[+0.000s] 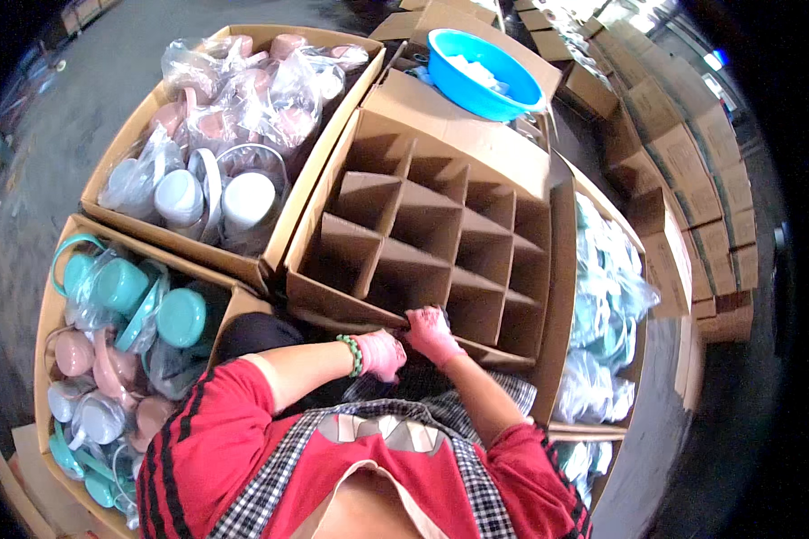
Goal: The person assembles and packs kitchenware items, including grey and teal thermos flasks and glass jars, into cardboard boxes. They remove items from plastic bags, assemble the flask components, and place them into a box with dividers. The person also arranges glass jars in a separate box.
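In front of me stands an open cardboard carton point(333, 301) with a cardboard divider point(422, 225) that splits it into several square cells; bare cardboard shows inside them. My right hand point(433, 336), in a pink glove with dark marks at the fingertips, is closed over the carton's near rim. Just left of it, my left hand point(382, 355), also gloved in pink, is curled close to the carton's near side. Whatever its fingers hold, if anything, is hidden. A green bead bracelet point(354, 356) circles my left wrist.
To the left, two cartons hold lidded cups: pink and white ones point(249, 199) in clear bags, and teal ones point(181, 317) nearer me. At right, a carton point(562, 296) holds bagged teal items. A blue basin point(476, 81) sits behind; stacked cartons point(683, 171) stand far right.
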Available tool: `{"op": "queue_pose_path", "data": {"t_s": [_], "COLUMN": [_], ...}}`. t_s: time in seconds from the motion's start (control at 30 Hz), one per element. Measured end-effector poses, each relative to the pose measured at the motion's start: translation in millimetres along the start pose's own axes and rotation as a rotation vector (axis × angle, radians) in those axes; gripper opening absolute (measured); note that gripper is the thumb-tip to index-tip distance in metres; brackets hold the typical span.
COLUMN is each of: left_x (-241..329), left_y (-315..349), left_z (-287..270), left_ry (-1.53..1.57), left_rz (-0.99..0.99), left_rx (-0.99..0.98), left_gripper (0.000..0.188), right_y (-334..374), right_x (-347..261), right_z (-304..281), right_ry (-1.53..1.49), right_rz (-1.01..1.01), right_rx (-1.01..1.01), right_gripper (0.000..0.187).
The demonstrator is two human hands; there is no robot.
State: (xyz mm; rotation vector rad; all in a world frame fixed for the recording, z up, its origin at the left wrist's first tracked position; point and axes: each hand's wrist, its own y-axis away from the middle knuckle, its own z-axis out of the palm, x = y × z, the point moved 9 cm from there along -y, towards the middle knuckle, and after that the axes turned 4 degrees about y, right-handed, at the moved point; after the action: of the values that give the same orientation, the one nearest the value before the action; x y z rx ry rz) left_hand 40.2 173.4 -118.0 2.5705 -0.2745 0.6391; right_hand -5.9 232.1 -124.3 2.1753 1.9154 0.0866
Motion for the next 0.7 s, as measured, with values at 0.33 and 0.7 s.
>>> {"op": "queue_pose_path", "data": {"t_s": [0.33,0.7], "left_x": [45,-111], "left_y": [-15,18], "left_z": [134,168], "left_ry": [0.893,0.585], "left_rz": [-0.279,-0.479], "left_rx": [0.149,0.88], "left_gripper": [0.032,0.023], "right_y": [109,155], "right_x": [-75,-79], "right_z": [-148,-145], "right_ry": [0.017,-0.097], "right_rz": [-0.032,-0.059], "right_rx": [0.272,0.472], "right_gripper": [0.025,0.027]}}
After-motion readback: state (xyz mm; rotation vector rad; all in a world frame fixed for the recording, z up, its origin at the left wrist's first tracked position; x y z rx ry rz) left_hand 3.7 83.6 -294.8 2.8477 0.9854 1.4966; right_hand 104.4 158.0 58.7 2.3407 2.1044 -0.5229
